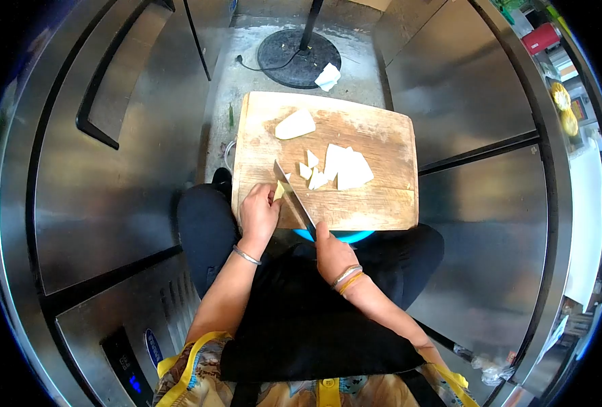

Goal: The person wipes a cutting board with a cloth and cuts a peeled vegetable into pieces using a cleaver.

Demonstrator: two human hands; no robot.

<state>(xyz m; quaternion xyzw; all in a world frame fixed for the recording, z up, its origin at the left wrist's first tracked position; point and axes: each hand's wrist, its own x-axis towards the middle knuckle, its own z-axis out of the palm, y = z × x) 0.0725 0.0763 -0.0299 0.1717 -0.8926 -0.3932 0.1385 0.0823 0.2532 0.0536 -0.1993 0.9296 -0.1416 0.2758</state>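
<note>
A wooden cutting board (375, 207) lies across my lap. My left hand (259, 211) is closed on a pale yellow piece (280, 190) at the board's lower left. In my right hand (334, 255) is the handle of a knife (296, 201), whose blade points up and left, right beside the yellow piece. Several small pale chunks (305, 170) lie just right of the blade. Farther right are larger flat pale slices (353, 169), overlapping. One bigger pale chunk (295, 125) rests near the board's upper left.
Below the board's near edge shows a blue rim (355, 237). Steel cabinets (477, 81) stand on both sides. Beyond the board, a round black base (287, 68) with a pole and cable stands on the floor, a crumpled white paper (328, 76) at its edge.
</note>
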